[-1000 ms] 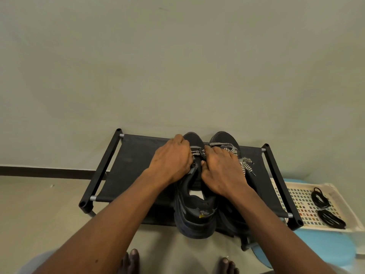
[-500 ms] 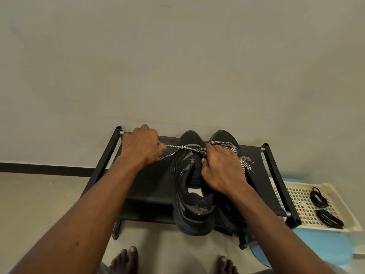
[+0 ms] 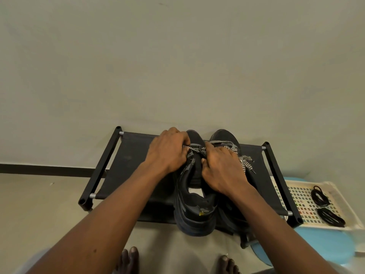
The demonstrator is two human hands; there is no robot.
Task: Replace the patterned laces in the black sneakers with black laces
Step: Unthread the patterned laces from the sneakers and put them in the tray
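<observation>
Both grips half hidden: left hand curled round patterned lace, right hand over black sneaker, hold unclear.

Black fabric-topped rack against a pale wall, white perforated tray on a blue stool, dark baseboard

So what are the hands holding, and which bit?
The left hand grips the patterned lace where it leaves the sneaker; the right hand holds that sneaker by its laced top.
</observation>
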